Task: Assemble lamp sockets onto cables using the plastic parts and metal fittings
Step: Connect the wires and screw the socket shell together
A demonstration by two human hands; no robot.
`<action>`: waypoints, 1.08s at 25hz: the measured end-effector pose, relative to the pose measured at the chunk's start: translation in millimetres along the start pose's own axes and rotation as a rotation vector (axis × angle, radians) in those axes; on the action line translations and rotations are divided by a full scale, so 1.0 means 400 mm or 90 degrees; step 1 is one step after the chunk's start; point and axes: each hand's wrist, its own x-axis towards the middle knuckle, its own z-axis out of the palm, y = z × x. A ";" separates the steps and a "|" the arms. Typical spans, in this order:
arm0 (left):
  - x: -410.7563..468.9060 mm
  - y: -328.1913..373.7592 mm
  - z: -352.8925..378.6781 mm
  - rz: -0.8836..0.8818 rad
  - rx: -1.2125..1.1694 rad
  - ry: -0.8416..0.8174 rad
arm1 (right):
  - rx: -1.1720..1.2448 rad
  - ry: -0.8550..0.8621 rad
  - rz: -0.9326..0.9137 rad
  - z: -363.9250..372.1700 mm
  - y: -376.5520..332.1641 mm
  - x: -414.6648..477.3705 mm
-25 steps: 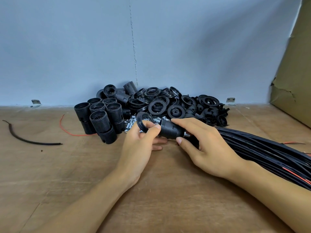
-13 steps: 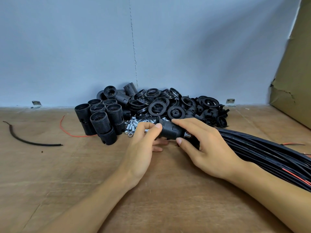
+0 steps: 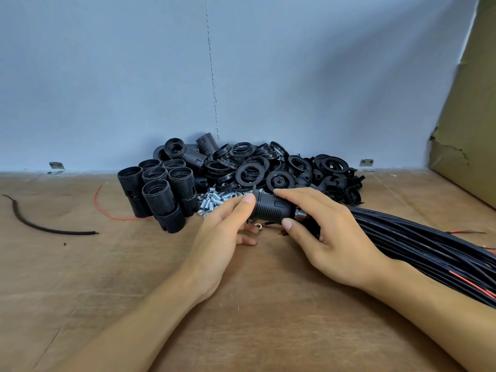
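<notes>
A person's 2 hands grip a black ribbed plastic lamp socket (image 3: 271, 209) lying sideways above the brown wooden table (image 3: 80, 277): left hand (image 3: 222, 234) pinching its left end, right hand (image 3: 332, 237) closed around its cable end. Black cables (image 3: 429, 245) trail right; black plastic rings (image 3: 249, 173) and silver metal fittings (image 3: 214, 202) lie just beyond.

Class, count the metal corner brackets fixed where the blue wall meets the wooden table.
2. One bracket sits at the far left of the wall's base, the other bracket at the right, behind the pile of black rings. The pile may hide more.
</notes>
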 end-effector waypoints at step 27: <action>0.011 -0.012 -0.031 0.037 -0.060 -0.008 | 0.223 -0.047 0.193 -0.010 -0.012 0.016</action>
